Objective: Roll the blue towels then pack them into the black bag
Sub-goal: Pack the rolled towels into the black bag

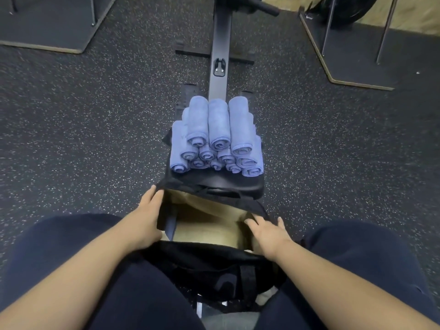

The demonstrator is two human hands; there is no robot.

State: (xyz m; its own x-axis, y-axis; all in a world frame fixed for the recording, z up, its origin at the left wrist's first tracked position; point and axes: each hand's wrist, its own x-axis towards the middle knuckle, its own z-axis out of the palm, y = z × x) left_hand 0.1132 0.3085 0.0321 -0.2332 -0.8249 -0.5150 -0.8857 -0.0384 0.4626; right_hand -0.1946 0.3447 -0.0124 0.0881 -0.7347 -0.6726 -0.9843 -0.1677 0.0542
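Observation:
Several rolled blue towels [215,136] lie stacked in a pile on a black seat pad [228,184] ahead of me. The black bag [214,265] sits between my knees with its mouth wide, showing a tan lining [209,225] and no towels inside. My left hand [145,217] holds the bag's left wall, fingers along the outside. My right hand [267,233] grips the right rim, its fingers straddling the edge.
The seat pad rides on a grey rail [220,55] running away from me over speckled black rubber floor [83,139]. Dark platforms [357,63] with metal legs stand at the far left and far right. My legs in dark trousers flank the bag.

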